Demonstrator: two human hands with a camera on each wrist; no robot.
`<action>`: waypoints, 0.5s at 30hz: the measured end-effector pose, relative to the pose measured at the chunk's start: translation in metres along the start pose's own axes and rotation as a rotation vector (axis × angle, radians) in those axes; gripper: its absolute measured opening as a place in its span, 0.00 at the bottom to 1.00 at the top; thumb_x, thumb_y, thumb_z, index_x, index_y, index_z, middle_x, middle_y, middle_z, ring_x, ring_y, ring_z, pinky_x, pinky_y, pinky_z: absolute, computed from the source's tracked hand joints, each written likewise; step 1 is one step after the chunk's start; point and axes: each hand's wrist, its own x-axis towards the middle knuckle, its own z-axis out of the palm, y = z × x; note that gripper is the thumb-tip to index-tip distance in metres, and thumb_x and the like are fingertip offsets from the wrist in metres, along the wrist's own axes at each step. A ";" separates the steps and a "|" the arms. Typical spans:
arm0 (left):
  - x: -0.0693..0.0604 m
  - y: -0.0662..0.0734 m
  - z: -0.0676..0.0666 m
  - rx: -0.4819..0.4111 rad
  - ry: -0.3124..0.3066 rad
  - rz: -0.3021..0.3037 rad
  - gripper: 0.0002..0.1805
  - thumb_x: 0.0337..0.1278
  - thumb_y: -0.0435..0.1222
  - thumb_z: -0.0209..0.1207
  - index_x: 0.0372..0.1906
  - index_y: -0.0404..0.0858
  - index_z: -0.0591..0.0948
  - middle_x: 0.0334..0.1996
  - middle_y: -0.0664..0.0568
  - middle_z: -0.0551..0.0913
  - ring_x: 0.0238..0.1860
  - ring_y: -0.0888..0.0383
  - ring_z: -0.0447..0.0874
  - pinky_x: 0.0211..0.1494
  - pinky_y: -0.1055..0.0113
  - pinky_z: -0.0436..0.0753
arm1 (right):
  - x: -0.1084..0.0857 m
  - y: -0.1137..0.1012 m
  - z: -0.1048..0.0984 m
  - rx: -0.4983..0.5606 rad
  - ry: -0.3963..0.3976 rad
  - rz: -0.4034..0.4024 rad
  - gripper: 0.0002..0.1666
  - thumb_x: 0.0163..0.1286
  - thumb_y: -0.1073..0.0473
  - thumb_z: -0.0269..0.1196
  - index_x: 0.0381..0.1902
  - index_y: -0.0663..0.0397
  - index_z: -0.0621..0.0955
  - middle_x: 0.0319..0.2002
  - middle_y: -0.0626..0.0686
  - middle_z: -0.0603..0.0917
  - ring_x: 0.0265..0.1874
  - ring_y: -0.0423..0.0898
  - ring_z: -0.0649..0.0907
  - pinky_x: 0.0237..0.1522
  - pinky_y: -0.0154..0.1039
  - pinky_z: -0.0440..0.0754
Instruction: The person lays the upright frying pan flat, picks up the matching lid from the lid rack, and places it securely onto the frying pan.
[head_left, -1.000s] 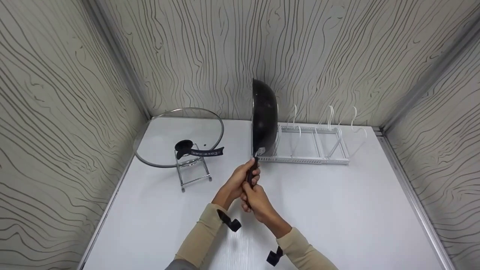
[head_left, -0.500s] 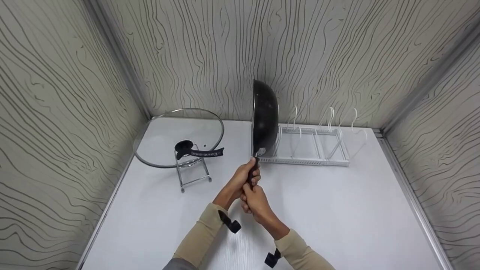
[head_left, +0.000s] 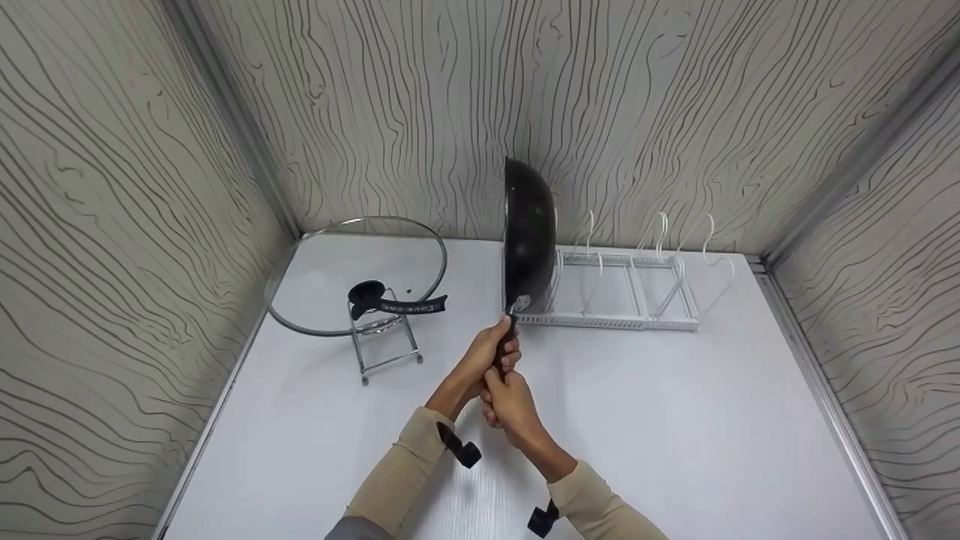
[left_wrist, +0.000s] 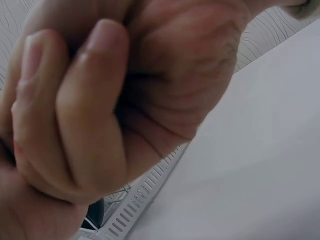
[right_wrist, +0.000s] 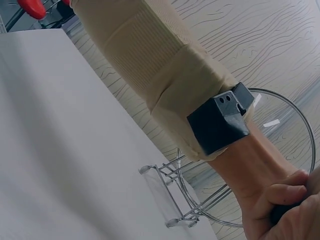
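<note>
Wok [head_left: 531,232] | on edge, beyond left grip [head_left: 484,356], right grip [head_left: 514,405] | both clamped round handle [head_left: 504,351]

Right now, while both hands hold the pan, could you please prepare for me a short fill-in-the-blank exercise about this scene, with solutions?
1. The left hand and the right hand both grip the ____ of the black pan.
2. Of the two hands, the ____ one is closer to the pan's bowl.
3. The small metal stand holds a round, transparent ____.
4. The long rack extends mostly to the pan's ____ in the head view.

Missing words: handle; left; lid; right.
</note>
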 end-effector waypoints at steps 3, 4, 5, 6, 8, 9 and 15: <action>0.000 -0.001 0.000 -0.001 0.001 0.010 0.18 0.88 0.51 0.43 0.42 0.42 0.70 0.22 0.62 0.67 0.18 0.70 0.66 0.23 0.78 0.69 | -0.001 0.000 0.001 -0.006 0.006 -0.012 0.19 0.84 0.55 0.51 0.28 0.51 0.70 0.18 0.43 0.70 0.11 0.35 0.68 0.13 0.27 0.66; 0.001 -0.002 0.000 -0.001 0.000 0.012 0.18 0.88 0.51 0.43 0.42 0.42 0.70 0.22 0.63 0.67 0.18 0.70 0.66 0.23 0.78 0.69 | -0.001 0.000 0.001 -0.010 0.010 -0.013 0.19 0.84 0.55 0.52 0.28 0.51 0.70 0.18 0.43 0.70 0.11 0.35 0.68 0.13 0.27 0.66; 0.001 -0.002 0.000 0.001 -0.003 0.017 0.18 0.88 0.51 0.44 0.42 0.42 0.69 0.22 0.62 0.67 0.19 0.70 0.66 0.23 0.77 0.69 | -0.002 0.000 0.001 -0.010 0.013 -0.016 0.19 0.84 0.56 0.52 0.28 0.51 0.70 0.18 0.43 0.70 0.11 0.35 0.68 0.13 0.28 0.66; 0.001 -0.002 -0.001 0.001 -0.006 0.020 0.18 0.88 0.51 0.43 0.42 0.42 0.69 0.22 0.62 0.67 0.19 0.70 0.66 0.23 0.77 0.69 | -0.002 0.000 0.001 -0.013 0.015 -0.017 0.19 0.84 0.55 0.52 0.28 0.51 0.70 0.18 0.43 0.70 0.11 0.35 0.68 0.13 0.28 0.66; 0.001 -0.003 0.000 0.003 -0.012 0.023 0.18 0.88 0.51 0.43 0.42 0.42 0.69 0.22 0.62 0.67 0.19 0.70 0.66 0.23 0.77 0.69 | -0.002 -0.001 0.001 -0.012 0.020 -0.014 0.20 0.84 0.56 0.52 0.27 0.51 0.69 0.17 0.43 0.70 0.11 0.35 0.68 0.13 0.28 0.65; 0.000 -0.003 0.000 0.001 -0.014 0.024 0.18 0.88 0.51 0.43 0.42 0.42 0.70 0.23 0.62 0.67 0.19 0.69 0.65 0.23 0.77 0.69 | -0.003 -0.001 0.001 -0.013 0.021 -0.014 0.20 0.84 0.56 0.52 0.27 0.51 0.69 0.17 0.43 0.70 0.11 0.35 0.68 0.13 0.28 0.65; -0.001 -0.002 0.001 -0.016 -0.017 0.024 0.18 0.88 0.51 0.43 0.41 0.43 0.70 0.23 0.62 0.67 0.19 0.70 0.65 0.23 0.77 0.69 | -0.003 -0.002 0.001 -0.019 0.022 -0.009 0.19 0.85 0.56 0.51 0.28 0.51 0.70 0.18 0.43 0.70 0.12 0.36 0.68 0.13 0.28 0.65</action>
